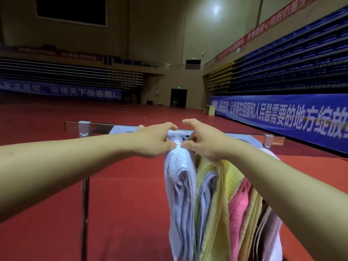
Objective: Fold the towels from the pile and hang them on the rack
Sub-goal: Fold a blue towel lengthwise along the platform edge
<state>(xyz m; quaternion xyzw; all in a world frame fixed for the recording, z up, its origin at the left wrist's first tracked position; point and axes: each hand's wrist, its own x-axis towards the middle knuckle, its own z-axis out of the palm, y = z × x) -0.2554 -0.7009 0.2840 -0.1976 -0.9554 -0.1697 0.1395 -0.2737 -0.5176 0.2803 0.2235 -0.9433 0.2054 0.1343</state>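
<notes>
Hands meet at the top of the rack: the left hand [156, 139] and the right hand [202, 142], both arms stretched forward, each pinch the top fold of the lavender towel [180, 194] where it drapes over the metal rack [98, 128]. To its right hang three more towels close together: a yellow towel [214, 213], a pink towel [238, 210] and a pale towel [267, 230]. Red floor [122, 185] spreads beneath.
</notes>
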